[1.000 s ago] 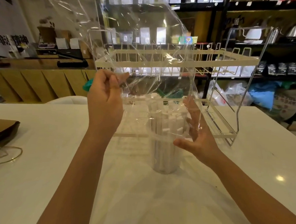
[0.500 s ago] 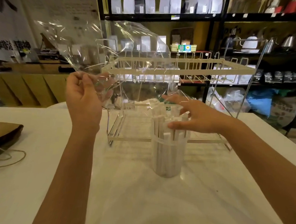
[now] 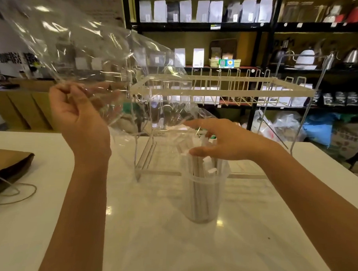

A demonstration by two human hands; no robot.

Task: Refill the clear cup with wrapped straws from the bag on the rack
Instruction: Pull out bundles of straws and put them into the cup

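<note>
The clear cup (image 3: 204,196) stands upright on the white table (image 3: 168,248), a little in front of the wire rack (image 3: 222,90). It is full of wrapped straws (image 3: 201,169), which stand upright and come out above its rim. The right hand (image 3: 225,141) lies over the tops of the straws, palm down. Its grip is apart: the fingers are spread and extended to the left, and the thumb touches the straw tops at the near side. It is not clamped on anything.

The left hand (image 3: 79,117) is raised to the left of the rack, well apart from the cup. Its grip is together on the lower edge of the clear plastic bag (image 3: 91,54), with the fingertips pinching the film. The bag looks empty; it spreads up and to the left, and a part of it hangs down toward the right hand, in front of the rack.

A brown paper bag (image 3: 4,167) with a string handle lies flat at the left edge of the table. Behind the table, dark shelves (image 3: 200,24) carry white pouches and kettles.
</note>
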